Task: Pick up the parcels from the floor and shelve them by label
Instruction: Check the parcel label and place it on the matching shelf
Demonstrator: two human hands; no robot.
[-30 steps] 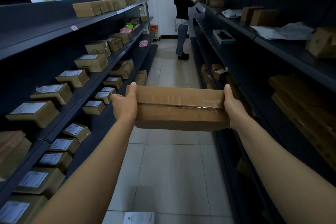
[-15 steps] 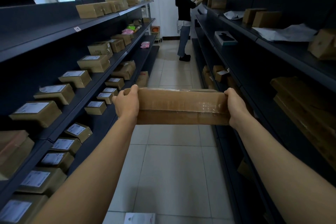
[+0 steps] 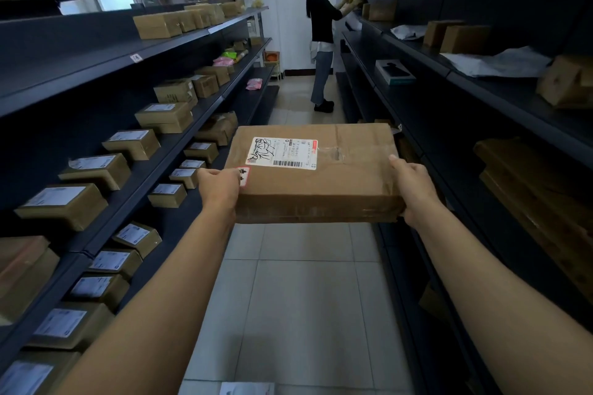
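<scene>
Dark metal shelves stand on both sides of a narrow aisle: the left shelving [image 3: 106, 112] carries many small brown boxes with white labels turned up, and the right shelving [image 3: 465, 80] holds fewer things, among them some flat cartons and pale bags. The tiled floor [image 3: 305, 298] runs between them, and at the far end another person [image 3: 321, 42] stands and works at the right shelves. In the middle of the view a flat cardboard parcel [image 3: 337, 189] is held in the air above the floor, away from both shelves, with its top face tilted toward the camera. The left hand [image 3: 219, 186] holds its left edge with the thumb on top, just beside a small red-bordered sticker [image 3: 244, 176], and the right hand [image 3: 412, 189] holds the right edge in the same way; the fingers of both hands are closed around the parcel. On the top face the white shipping label [image 3: 282, 153] shows a barcode and some handwriting, too small to read here. The step in hand seems to be reading this label. To do it well, keep the parcel level and steady, keep the thumbs off the label, read the handwritten code first, and only then turn to the matching shelf, with both hands on the parcel until it rests there.
</scene>
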